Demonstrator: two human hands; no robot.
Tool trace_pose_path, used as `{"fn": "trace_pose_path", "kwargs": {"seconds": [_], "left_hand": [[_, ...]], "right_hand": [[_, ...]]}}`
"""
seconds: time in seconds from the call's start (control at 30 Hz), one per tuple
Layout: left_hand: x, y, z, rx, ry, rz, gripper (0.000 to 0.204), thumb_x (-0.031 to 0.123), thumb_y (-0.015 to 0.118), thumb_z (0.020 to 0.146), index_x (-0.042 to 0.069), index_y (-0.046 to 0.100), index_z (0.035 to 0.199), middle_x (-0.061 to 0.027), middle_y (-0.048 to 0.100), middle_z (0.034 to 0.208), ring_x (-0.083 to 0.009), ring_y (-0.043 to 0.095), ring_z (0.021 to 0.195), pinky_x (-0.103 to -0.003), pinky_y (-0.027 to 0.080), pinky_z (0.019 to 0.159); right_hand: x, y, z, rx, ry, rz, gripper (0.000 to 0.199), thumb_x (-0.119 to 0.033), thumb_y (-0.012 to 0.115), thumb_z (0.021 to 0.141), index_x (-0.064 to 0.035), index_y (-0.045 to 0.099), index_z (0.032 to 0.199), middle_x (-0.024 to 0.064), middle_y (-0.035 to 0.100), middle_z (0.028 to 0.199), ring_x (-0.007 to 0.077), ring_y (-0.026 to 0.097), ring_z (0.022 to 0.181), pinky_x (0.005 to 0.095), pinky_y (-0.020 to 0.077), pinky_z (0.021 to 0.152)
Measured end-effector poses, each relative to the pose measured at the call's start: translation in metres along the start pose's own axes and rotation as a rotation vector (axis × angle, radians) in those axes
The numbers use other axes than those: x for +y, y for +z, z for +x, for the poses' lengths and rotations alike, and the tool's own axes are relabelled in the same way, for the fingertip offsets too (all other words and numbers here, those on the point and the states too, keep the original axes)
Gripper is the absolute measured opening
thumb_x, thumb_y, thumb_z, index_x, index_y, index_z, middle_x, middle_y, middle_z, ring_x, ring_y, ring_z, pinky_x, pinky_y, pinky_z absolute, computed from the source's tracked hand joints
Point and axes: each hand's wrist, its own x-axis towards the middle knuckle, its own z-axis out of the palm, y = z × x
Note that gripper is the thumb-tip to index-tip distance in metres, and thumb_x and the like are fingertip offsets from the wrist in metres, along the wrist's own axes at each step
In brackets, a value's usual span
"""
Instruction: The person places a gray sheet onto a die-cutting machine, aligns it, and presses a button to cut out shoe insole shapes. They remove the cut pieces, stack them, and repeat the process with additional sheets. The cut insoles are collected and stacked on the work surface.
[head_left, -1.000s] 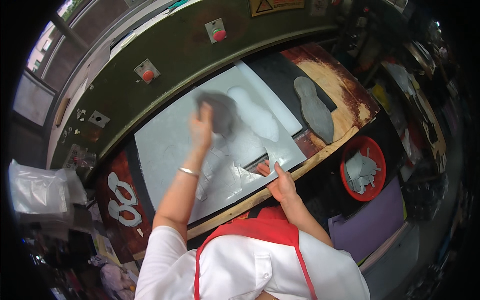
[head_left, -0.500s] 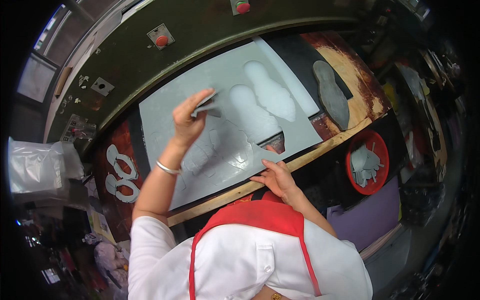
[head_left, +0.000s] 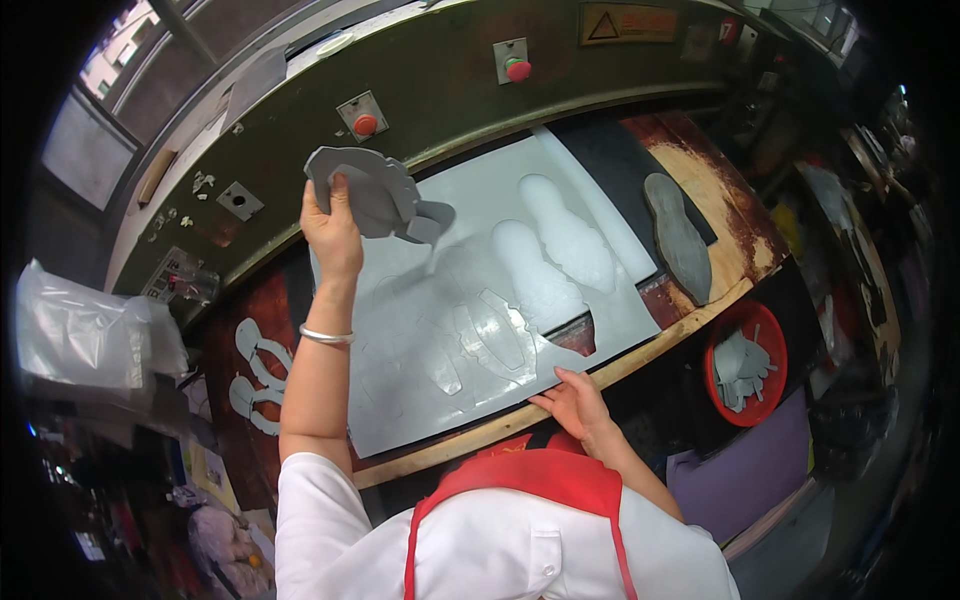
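Note:
My left hand [head_left: 333,225] is raised over the far left of the work surface, with thumb and fingers closed on thin grey cut-out pieces [head_left: 375,190]. The pieces have curved, notched outlines and hang out to the right of the hand. Below them lies a large grey sheet [head_left: 400,420], with two sole-shaped openings showing white beneath and several cut outlines in its left half. At the sheet's near edge rests my right hand [head_left: 580,405], its thumb and a finger apart, one fingertip touching the sheet. A grey sole-shaped die [head_left: 678,240] lies to the right.
A green machine beam [head_left: 440,105] with red buttons crosses the far side. Along the near edge runs a wooden strip [head_left: 480,432]. A red bowl [head_left: 712,375] of grey scraps stands at the right. Cut frames [head_left: 262,365] and clear plastic bags [head_left: 85,325] are at the left.
My left hand has moved left and up with the grey cut-outs, which now show their broad faces. My right hand stays at the sheet's near edge. The whole view has shifted slightly.

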Motion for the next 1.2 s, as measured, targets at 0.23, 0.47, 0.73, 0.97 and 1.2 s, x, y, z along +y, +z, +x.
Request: {"fn": "trace_pose_path", "kwargs": {"seconds": [0.23, 0.47, 0.73, 0.97, 1.2], "left_hand": [[-0.013, 0.012, -0.08, -0.205, 0.304, 0.452, 0.042, -0.012, 0.053, 0.078, 0.003, 0.063, 0.116, -0.0127, 0.066, 0.115, -0.019, 0.064, 0.098, -0.027, 0.051, 0.082], [-0.031, 0.0, -0.194, -1.129, 0.258, 0.337, 0.052, 0.003, 0.063, 0.067, 0.005, 0.06, 0.119, -0.018, 0.054, 0.125, -0.0369, 0.05, 0.121, -0.052, 0.038, 0.105], [-0.033, 0.007, -0.175, -1.097, 0.092, 0.295, 0.05, 0.0, 0.062, 0.069, 0.006, 0.059, 0.118, -0.0146, 0.058, 0.121, -0.0332, 0.053, 0.116, -0.046, 0.04, 0.103], [-0.023, 0.0, -0.046, 0.067, -0.355, -0.199, 0.04, 0.033, 0.053, 0.097, -0.001, 0.051, 0.118, -0.0094, 0.059, 0.111, -0.0169, 0.058, 0.098, -0.031, 0.048, 0.085], [0.033, -0.068, 0.053, 0.036, 0.233, 0.061, 0.017, 0.013, 0.055, 0.096, -0.001, 0.06, 0.104, -0.0041, 0.064, 0.094, -0.0142, 0.06, 0.083, -0.028, 0.049, 0.075]], "right_hand": [[0.005, 0.003, 0.002, -0.024, -0.039, 0.057, 0.026, -0.01, 0.056, 0.09, 0.0, 0.054, 0.114, 0.0141, 0.06, 0.113, 0.0268, 0.056, 0.109, 0.0457, 0.0443, 0.095], [0.015, 0.014, 0.006, 0.027, 0.024, 0.041, 0.031, -0.013, 0.057, 0.092, -0.0027, 0.052, 0.12, 0.0095, 0.058, 0.118, 0.0221, 0.054, 0.111, 0.043, 0.0413, 0.097], [0.014, 0.027, 0.014, -0.125, 0.058, 0.073, 0.042, -0.029, 0.039, 0.102, -0.0024, 0.039, 0.134, 0.0154, 0.053, 0.126, 0.0266, 0.048, 0.122, 0.0434, 0.0376, 0.103], [0.011, 0.026, 0.012, 0.125, 0.056, -0.008, 0.047, -0.034, 0.031, 0.103, 0.0009, 0.036, 0.134, 0.0233, 0.05, 0.13, 0.0312, 0.046, 0.124, 0.0462, 0.0361, 0.104], [0.009, 0.031, 0.007, 0.093, 0.061, -0.061, 0.043, -0.025, 0.043, 0.099, 0.0014, 0.038, 0.132, 0.0241, 0.047, 0.131, 0.0358, 0.043, 0.126, 0.0523, 0.0333, 0.107]]}}
